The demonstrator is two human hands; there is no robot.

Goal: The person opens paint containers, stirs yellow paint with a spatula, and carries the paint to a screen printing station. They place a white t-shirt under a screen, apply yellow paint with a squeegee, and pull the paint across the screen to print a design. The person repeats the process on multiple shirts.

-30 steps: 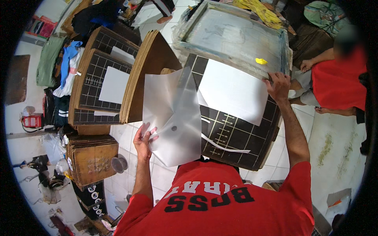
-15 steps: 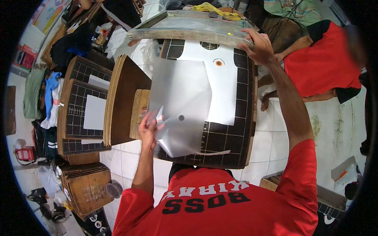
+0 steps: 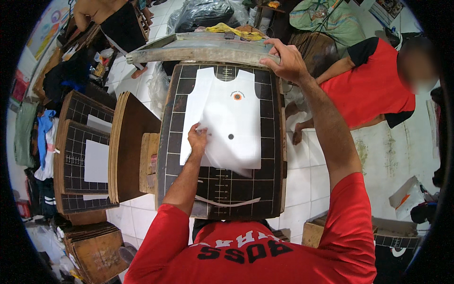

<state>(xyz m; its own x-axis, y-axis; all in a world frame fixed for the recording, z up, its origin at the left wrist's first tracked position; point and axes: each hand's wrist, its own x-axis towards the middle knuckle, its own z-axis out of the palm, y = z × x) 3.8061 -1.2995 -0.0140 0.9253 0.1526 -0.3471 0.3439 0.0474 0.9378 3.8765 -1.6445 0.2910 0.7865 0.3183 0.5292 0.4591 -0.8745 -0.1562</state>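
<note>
A white sleeveless shirt panel (image 3: 248,113) lies on a black gridded board (image 3: 268,184), with a small orange-and-black print (image 3: 237,96) on its chest. My left hand (image 3: 197,138) is closed on the edge of a clear plastic sheet (image 3: 222,154). Motion smears the sheet, which lies over the panel's lower part; a dark round mark (image 3: 231,137) shows on it. At the board's far end, my right hand (image 3: 287,61) grips the right corner of a wooden-framed printing screen (image 3: 189,56), tilted up off the board.
Left of the board stand several upright brown boards (image 3: 130,146) and gridded boards (image 3: 73,158) with white pieces. A pale strip (image 3: 229,204) lies near the board's front edge. To the right sits a person in a red shirt (image 3: 359,85). Stacked boards (image 3: 97,255) stand lower left.
My left hand has carried the plastic sheet rightward over the panel, from the board's left side. My right hand keeps its grip on the screen frame. The whole view has shifted.
</note>
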